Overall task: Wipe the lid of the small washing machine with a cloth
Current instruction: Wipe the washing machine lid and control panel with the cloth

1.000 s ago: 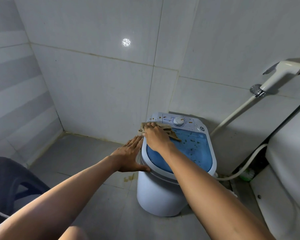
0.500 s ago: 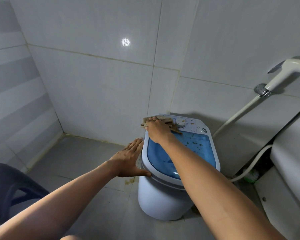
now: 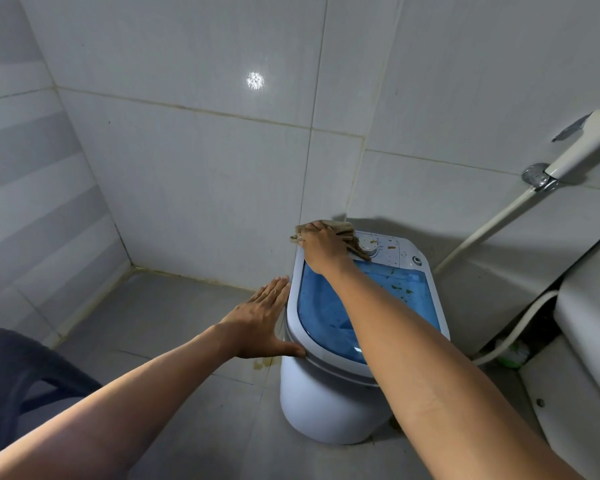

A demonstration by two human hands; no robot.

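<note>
A small white washing machine (image 3: 323, 403) stands on the tiled floor against the wall. Its lid (image 3: 329, 313) is translucent blue with a white rim, and green and yellow specks lie on its far right part and on the control panel with a dial (image 3: 369, 247). My right hand (image 3: 321, 247) presses a brown cloth (image 3: 340, 226) flat onto the far left corner of the machine's top. My left hand (image 3: 260, 322) lies with straight fingers against the machine's left side, thumb on the front rim.
Tiled walls close in behind and to the left. A white spray nozzle (image 3: 589, 140) with a hose (image 3: 482, 237) hangs on the right wall. A white toilet (image 3: 589, 341) stands at right. A dark chair (image 3: 18, 372) sits at lower left.
My right hand has pushed the cloth away from me, from the blue lid's far edge up onto the far left corner of the control panel. My left hand stays on the machine's side.
</note>
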